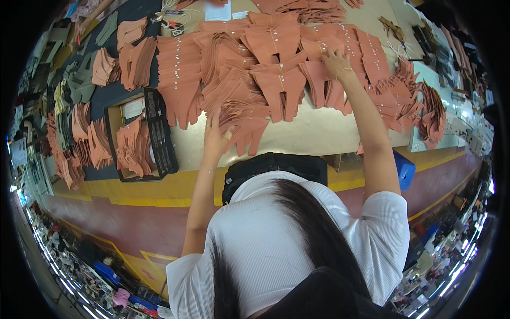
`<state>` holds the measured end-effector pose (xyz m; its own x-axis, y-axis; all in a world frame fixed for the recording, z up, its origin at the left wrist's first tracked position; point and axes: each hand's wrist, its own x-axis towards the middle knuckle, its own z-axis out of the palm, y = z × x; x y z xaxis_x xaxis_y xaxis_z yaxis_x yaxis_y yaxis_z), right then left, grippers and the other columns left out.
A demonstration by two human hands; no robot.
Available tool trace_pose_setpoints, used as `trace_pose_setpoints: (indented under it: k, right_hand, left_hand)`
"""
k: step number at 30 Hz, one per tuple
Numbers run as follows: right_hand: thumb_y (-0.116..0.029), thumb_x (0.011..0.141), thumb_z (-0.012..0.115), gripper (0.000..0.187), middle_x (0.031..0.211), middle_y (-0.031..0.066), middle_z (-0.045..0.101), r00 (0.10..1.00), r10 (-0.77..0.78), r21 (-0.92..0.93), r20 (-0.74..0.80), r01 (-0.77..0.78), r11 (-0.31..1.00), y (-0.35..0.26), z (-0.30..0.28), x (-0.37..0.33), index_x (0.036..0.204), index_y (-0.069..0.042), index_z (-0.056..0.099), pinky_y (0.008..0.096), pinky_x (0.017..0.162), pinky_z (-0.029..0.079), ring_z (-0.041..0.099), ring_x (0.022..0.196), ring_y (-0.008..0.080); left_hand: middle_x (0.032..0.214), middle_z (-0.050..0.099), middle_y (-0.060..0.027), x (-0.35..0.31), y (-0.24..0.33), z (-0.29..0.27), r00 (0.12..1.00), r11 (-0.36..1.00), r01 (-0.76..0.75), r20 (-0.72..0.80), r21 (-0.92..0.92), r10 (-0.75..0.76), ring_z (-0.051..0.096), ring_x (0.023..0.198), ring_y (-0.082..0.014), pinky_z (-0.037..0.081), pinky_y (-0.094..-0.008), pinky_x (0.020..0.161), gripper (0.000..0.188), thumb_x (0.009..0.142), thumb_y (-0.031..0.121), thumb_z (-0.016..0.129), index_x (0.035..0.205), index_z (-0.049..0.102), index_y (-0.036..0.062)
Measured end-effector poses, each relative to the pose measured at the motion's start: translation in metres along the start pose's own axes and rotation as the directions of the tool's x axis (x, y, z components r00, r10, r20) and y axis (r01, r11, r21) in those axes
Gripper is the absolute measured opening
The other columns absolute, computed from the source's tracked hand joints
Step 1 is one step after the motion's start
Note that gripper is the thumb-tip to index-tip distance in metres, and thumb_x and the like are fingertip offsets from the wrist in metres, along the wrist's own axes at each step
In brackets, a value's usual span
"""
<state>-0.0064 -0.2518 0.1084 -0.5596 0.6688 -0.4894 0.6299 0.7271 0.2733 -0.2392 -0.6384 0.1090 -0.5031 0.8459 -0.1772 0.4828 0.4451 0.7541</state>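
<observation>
So closest to the camera, bottom centre of the frame, there's a white ribbed shirt with long dark hair hanging over it. Past that is a shiny, gold-ish table, and it's loaded.

The left hand is at the left edge of a messy fan of glove-shaped cut pieces, just left of centre. Thumb's held away from the other fingers, but I can't tell if it's actually pinching anything. These pieces are a dusty salmon-orange, thin and floppy, with long finger-like strips hanging off the bottom and loads of layers showing along the edges.

Left of that, a black cardboard box has more salmon pieces standing in it.

A bit further up, right of centre, the right hand rests on an overlapping stack, fingers slightly spread and laid over the top. There's a thin gold-coloured bracelet on that wrist.

The centre stack has a clear dark slot plus small pale marks across it. The tall stack to its left has white dots running down it. Over at the right of the frame, a heap looks curlier and jumbled.

Upper left: grey-green pieces. Top centre: white paper.
</observation>
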Motion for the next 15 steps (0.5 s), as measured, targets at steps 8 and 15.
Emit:
trace_pose_setpoints:
  k: [8,15]
  right_hand:
    - [-0.025,0.061,0.085,0.062,0.085,0.0059,0.068,0.975,-0.222,0.151,-0.025,0.223,0.963,0.003,-0.013,-0.075,0.112,-0.013,0.051,0.0482,0.098,0.04,0.066,0.093,0.0291]
    - [-0.021,0.068,0.078,0.044,0.084,0.0056,0.068,0.785,-0.448,0.36,-0.427,0.603,0.712,-0.053,-0.076,-0.19,0.104,-0.014,0.054,0.0441,0.089,0.043,0.066,0.088,0.0273]
  left_hand:
    - [0.141,0.041,-0.0235,-0.029,0.036,0.0,0.993,0.989,-0.013,-0.115,-0.144,-0.003,0.039,0.131,-0.0404,0.035,-0.0456,0.108,0.081,0.078,0.027,0.078,0.142,0.037,0.0003]
    - [0.141,0.045,-0.0192,-0.022,0.106,0.033,0.926,0.9,-0.291,0.143,-0.324,0.35,0.043,0.132,-0.0325,0.034,-0.041,0.109,0.095,0.067,0.035,0.087,0.142,0.039,-0.0004]
